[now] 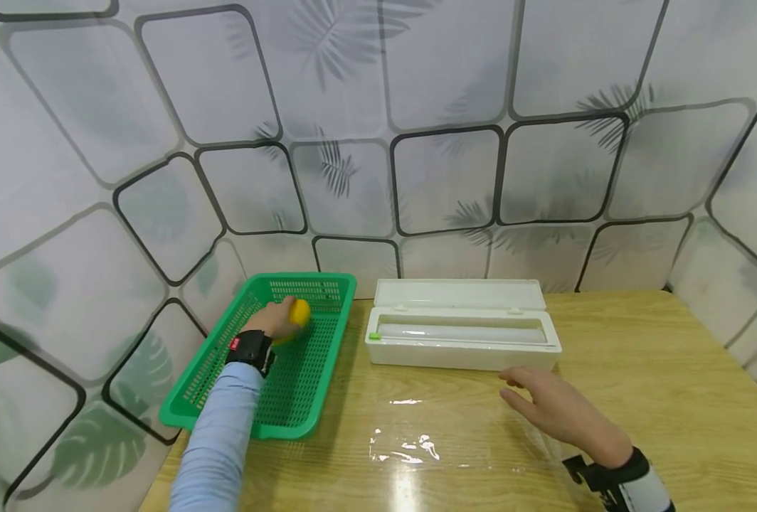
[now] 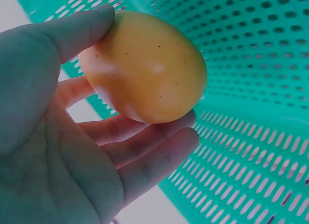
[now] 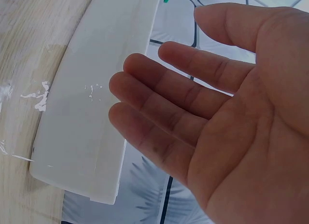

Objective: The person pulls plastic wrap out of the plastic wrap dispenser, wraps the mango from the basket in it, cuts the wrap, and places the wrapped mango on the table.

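Inside the green basket (image 1: 295, 387) I see the left hand (image 1: 268, 320) pinching a speckled yellow fruit (image 1: 299, 313) between thumb and fingers; from the person's seat, it lies between two and three o'clock of that hand. The right hand (image 1: 554, 405) has its fingers loosely extended, the white box (image 1: 462, 357) near, at ten o'clock.

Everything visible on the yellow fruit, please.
The yellow fruit is a single rounded, slightly oval piece, yellow-orange, with smooth, faintly glossy skin and a few small dark specks. It looks whole and unwrapped; no stem shows. The left hand holds it, thumb on one side and fingers on the other. In the head view it appears within the outline of the green basket; whether it touches the basket, I can't tell.
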Demonstrator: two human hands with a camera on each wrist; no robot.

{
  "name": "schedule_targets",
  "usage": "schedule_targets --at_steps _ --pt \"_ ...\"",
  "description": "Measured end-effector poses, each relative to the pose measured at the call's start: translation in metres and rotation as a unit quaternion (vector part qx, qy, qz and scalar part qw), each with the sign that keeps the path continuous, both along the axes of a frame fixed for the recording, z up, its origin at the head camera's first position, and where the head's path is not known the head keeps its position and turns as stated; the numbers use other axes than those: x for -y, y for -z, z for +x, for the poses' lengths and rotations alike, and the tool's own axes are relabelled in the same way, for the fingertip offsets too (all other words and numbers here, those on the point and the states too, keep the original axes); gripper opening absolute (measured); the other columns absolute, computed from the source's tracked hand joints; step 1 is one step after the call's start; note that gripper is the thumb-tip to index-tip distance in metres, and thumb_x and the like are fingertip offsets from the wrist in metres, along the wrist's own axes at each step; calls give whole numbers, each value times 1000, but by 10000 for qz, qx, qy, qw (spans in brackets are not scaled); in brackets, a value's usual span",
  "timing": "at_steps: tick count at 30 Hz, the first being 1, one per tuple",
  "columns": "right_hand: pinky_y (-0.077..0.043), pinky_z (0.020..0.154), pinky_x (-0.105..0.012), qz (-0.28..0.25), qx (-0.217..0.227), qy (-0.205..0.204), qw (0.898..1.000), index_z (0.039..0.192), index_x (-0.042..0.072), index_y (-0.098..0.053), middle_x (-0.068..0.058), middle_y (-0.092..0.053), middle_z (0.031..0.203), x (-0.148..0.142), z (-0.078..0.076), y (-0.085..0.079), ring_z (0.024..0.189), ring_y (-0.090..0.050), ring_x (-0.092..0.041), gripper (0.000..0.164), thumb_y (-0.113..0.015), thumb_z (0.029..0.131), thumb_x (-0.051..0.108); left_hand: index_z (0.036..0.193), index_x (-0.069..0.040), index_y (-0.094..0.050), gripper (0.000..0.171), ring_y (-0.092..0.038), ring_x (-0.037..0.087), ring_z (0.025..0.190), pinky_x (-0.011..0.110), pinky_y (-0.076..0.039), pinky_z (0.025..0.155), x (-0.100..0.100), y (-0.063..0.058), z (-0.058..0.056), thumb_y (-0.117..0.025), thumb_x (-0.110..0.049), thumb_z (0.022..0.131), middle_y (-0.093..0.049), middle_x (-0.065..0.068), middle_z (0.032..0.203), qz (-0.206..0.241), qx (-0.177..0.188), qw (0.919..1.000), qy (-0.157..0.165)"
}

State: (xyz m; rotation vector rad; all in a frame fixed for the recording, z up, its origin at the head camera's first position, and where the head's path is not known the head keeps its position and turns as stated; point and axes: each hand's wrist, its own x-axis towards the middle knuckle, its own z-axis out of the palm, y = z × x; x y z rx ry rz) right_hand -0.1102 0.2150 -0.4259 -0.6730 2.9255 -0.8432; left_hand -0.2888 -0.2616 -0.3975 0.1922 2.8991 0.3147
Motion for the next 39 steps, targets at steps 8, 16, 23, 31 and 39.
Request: schedule_targets --at_steps 8,16,23,31,39 --pt "-54 83 -48 21 -72 34 10000 122 -1 -64 -15 -68 116 0 -1 0 102 -66 -33 33 -62 99 22 155 -7 -23 71 -60 38 96 50 -51 76 -5 -31 7 -58 -30 98 -54 32 121 133 -366 9992 88" --pt "-54 83 -47 113 148 110 9998 121 0 -65 -14 -68 115 0 2 4 101 -66 -30 31 -62 98 21 157 -12 -20 70 -59 37 92 47 -49 74 -24 -49 32 -57 -32 101 -48 33 127 524 -794 9944 468" --pt "-54 84 -48 21 152 74 9999 122 -1 -65 -15 -68 117 1 0 5 102 -66 -31 32 -61 99 22 156 -13 -22 71 -56 27 73 35 -46 58 -44 -52 49 -61 -32 100 -51 30 119 648 -1266 9851 970" --pt "-54 84 -49 -38 237 58 9997 124 0 -64 -16 -67 119 -1 -2 4 104 -65 -32 34 -61 99 23 155 -18 -26 69 -54 24 78 30 -47 54 -62 -62 73 -62 -36 99 -53 23 116 450 -1658 9766 1296" --pt "-54 84 -48 -21 252 48 9997 124 0 -64 -16 -67 119 -1 -3 2 104 -66 -32 35 -61 99 25 156 -19 -28 70 -54 25 83 31 -48 56 -65 -67 102 -63 -35 98 -54 22 119 400 -2059 9653 1554"
